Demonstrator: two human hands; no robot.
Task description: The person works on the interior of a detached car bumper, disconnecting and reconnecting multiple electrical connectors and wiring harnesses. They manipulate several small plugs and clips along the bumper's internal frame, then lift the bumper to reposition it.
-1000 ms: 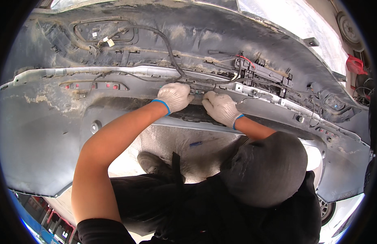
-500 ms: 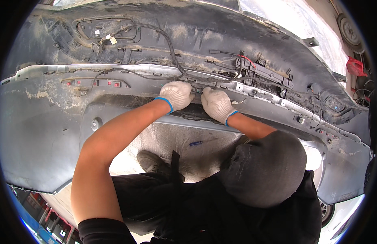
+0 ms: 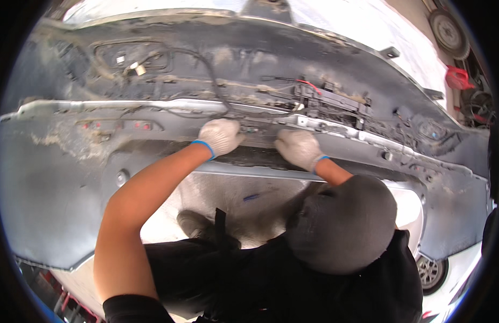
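Both my hands wear white knit gloves with blue cuffs and are over the inner side of a large, dirty grey car bumper cover [image 3: 50, 199]. My left hand [image 3: 221, 137] lies just below a black wiring harness [image 3: 210, 72], its fingers curled in toward the bumper's middle. To its right, a small connector or clip with a green spot [image 3: 252, 130] shows in the gap between the hands. My right hand [image 3: 299, 147] is apart from it, near the lower lip, with fingers bent together. Blur and the gloves hide whatever the fingers hold.
A black module bracket [image 3: 335, 102] with a red wire is fixed to the upper right of the bumper. Red-marked sensor pieces [image 3: 141, 126] sit at left. A blue pen-like item [image 3: 251, 197] lies below on the floor. A wheel [image 3: 448, 33] stands at upper right.
My right hand has moved right and slightly nearer, widening the gap between the hands. My left hand stays about the same place on the bumper. The whole view has shifted a little.
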